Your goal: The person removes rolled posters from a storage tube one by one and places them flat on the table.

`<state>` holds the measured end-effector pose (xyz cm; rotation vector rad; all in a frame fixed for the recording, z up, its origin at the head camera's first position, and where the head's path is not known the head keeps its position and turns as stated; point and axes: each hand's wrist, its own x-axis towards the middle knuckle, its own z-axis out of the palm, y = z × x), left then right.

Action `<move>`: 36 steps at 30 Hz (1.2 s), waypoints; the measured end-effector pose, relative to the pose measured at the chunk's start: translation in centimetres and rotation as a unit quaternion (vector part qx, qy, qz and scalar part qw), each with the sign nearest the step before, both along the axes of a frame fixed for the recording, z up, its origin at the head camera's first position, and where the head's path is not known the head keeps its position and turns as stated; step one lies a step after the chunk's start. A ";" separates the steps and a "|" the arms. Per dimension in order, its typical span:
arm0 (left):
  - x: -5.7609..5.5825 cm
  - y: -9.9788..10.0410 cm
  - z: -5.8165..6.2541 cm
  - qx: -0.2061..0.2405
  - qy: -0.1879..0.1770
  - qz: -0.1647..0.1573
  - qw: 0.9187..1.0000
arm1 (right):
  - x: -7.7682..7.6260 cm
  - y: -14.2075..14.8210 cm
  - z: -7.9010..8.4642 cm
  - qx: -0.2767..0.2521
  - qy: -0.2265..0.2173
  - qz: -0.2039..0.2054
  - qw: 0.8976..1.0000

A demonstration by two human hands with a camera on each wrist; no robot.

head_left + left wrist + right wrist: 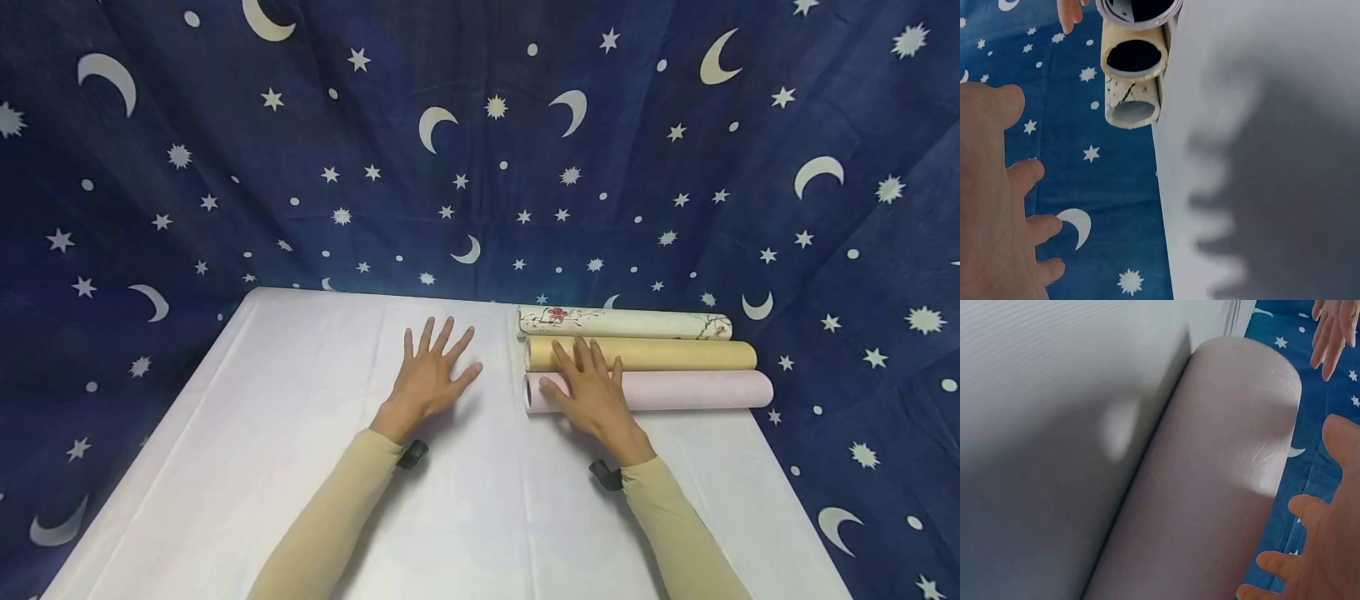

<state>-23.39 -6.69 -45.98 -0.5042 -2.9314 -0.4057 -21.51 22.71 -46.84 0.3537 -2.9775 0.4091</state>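
The fingers of the right hand [596, 396] spread loosely, grasping nothing, over the left ends of a pink roll [697, 390] and a yellow roll [690, 354], right of the frame's centre. The left hand [427, 379], fingers splayed and free, hovers above the white worktop [225, 467] near mid-frame. A flower-patterned roll [630, 323] lies just beyond the yellow one; dark-blue star-and-moon cloth [480, 167] fills the upper frame.
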 end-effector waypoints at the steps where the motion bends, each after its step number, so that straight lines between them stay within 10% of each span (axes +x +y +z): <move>1: 0.0 0.2 -0.1 0.000 -0.002 -0.001 1.000 | 0.1 0.3 -0.1 0.000 0.000 -0.001 1.000; 36: 1.3 7.4 -1.0 -0.014 0.009 -0.080 0.997 | 1.4 6.4 -0.3 0.001 0.001 -0.003 1.000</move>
